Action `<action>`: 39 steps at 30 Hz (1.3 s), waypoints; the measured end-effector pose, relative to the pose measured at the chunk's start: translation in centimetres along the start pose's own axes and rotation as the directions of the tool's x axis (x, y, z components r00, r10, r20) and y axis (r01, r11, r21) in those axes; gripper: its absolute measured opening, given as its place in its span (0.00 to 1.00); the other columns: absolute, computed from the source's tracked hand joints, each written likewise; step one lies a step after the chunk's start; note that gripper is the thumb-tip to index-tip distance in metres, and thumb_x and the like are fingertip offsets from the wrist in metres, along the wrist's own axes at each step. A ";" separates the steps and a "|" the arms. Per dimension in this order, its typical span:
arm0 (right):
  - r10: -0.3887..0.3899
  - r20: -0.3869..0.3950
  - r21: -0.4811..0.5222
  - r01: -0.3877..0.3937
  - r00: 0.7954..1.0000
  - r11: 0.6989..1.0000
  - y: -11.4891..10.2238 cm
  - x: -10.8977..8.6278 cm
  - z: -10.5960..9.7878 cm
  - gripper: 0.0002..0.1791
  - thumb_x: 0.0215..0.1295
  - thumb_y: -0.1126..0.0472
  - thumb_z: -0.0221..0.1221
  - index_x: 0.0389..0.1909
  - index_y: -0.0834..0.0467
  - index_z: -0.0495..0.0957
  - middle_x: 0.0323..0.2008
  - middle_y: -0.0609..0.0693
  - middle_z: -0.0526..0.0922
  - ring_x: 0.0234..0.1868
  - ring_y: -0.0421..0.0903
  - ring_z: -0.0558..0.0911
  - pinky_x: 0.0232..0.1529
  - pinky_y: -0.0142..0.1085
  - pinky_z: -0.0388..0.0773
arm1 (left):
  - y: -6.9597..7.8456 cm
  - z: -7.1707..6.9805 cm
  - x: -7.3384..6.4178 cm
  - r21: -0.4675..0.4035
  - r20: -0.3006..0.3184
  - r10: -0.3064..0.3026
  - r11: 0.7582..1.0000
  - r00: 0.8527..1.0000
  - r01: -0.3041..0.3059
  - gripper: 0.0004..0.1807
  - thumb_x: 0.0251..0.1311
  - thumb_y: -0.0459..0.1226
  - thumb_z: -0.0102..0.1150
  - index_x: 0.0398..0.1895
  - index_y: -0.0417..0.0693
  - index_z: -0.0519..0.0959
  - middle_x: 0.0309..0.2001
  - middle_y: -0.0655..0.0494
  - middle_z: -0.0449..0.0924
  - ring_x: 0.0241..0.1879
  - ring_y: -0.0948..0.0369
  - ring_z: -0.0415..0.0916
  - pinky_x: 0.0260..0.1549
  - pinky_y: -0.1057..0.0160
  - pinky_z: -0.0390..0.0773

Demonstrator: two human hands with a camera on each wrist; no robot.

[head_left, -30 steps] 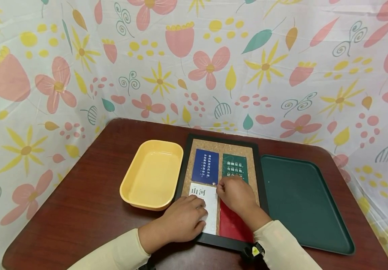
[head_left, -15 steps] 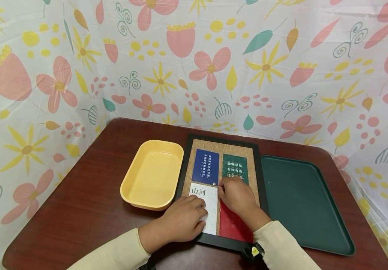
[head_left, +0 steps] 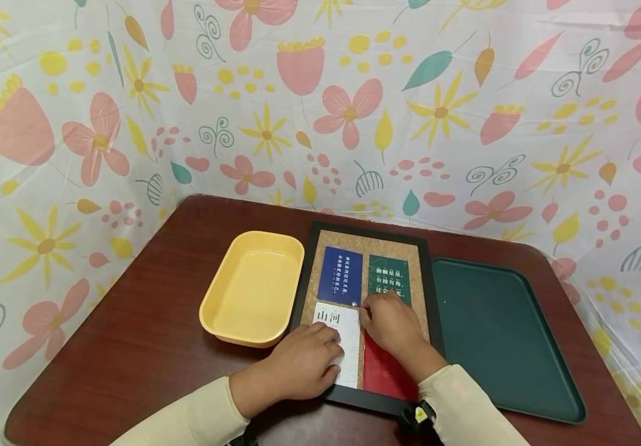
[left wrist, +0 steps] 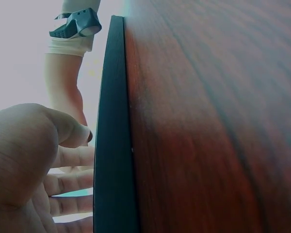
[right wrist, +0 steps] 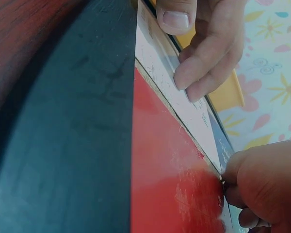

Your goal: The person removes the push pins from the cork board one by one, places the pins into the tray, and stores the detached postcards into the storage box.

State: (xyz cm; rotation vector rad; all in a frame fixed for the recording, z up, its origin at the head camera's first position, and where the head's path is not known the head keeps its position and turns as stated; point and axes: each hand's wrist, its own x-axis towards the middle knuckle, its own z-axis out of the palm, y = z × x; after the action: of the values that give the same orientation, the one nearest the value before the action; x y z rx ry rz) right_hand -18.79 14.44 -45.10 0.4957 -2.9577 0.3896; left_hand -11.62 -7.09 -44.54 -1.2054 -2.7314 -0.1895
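Note:
In the head view, my left hand (head_left: 305, 359) rests on the white card (head_left: 348, 356) with its fingers extended. My right hand (head_left: 391, 319) bends over the meeting corners of the cards, its thumb and fingertips pinching a tiny shiny push pin (right wrist: 222, 180), mostly hidden by the fingers. Under my right hand lies a red card (head_left: 388, 368). A blue card (head_left: 340, 275) and a green card (head_left: 389, 272) lie above. All sit on the black-framed cork board (head_left: 370, 240). Another small silvery push pin (head_left: 354, 304) shows at the blue card's lower corner.
A yellow tray (head_left: 205, 310) stands left of the board and a dark green tray (head_left: 498, 334) lies to its right. Everything is on a brown wooden table (head_left: 130, 347). A flower-print cloth (head_left: 348, 167) hangs behind the table.
Both hands keep almost the same place; the right fingertips stay at the card corners. The whole view shifts very slightly.

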 end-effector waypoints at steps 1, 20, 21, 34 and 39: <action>0.003 0.000 0.000 -0.003 1.000 1.000 0.0 0.0 0.0 0.08 0.66 0.60 0.64 0.26 0.51 0.81 0.23 0.44 0.79 0.38 0.48 0.79 0.29 0.39 0.75 | 0.0 0.0 0.0 0.001 0.000 0.001 1.000 1.000 -0.001 0.07 0.66 0.48 0.61 0.40 0.58 0.84 0.47 0.60 0.79 0.49 0.60 0.74 0.46 0.58 0.75; 0.073 -0.032 0.015 -0.072 0.997 0.997 1.1 -0.3 -0.3 0.16 0.67 0.59 0.59 0.18 0.48 0.72 0.18 0.43 0.69 0.31 0.47 0.71 0.18 0.37 0.67 | 0.2 0.0 0.0 0.002 -0.002 0.002 1.000 1.000 -0.002 0.08 0.66 0.47 0.62 0.41 0.58 0.85 0.48 0.60 0.80 0.50 0.60 0.75 0.47 0.57 0.76; 0.072 -0.032 0.017 -0.071 0.997 0.997 1.2 -0.3 -0.3 0.16 0.67 0.59 0.59 0.18 0.48 0.72 0.18 0.44 0.70 0.31 0.47 0.71 0.19 0.37 0.67 | 0.3 -0.1 0.0 0.002 -0.003 0.002 1.000 1.000 -0.002 0.08 0.66 0.47 0.62 0.41 0.58 0.85 0.48 0.60 0.80 0.50 0.60 0.75 0.47 0.58 0.76; 0.095 -0.043 0.031 -0.094 0.995 0.995 2.1 -1.1 -1.2 0.08 0.65 0.56 0.62 0.25 0.49 0.79 0.23 0.43 0.76 0.35 0.47 0.74 0.19 0.36 0.70 | 0.3 -0.1 0.0 -0.001 0.007 -0.009 1.000 1.000 0.009 0.08 0.66 0.47 0.62 0.41 0.58 0.85 0.49 0.60 0.80 0.50 0.60 0.75 0.48 0.58 0.76; 0.077 -0.058 0.037 -0.075 0.995 0.997 2.5 -1.3 -1.6 0.10 0.67 0.57 0.61 0.25 0.49 0.77 0.20 0.42 0.73 0.32 0.46 0.72 0.17 0.36 0.68 | 0.2 0.0 0.0 -0.002 0.008 -0.013 1.000 1.000 0.013 0.07 0.66 0.47 0.62 0.41 0.59 0.85 0.48 0.61 0.80 0.50 0.60 0.75 0.47 0.58 0.76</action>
State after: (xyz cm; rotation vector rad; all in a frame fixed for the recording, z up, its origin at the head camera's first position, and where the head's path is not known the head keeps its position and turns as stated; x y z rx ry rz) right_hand -18.27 17.58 -44.38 0.3697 -2.9236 0.4566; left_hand -11.45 -6.96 -44.53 -1.1924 -2.7473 -0.1891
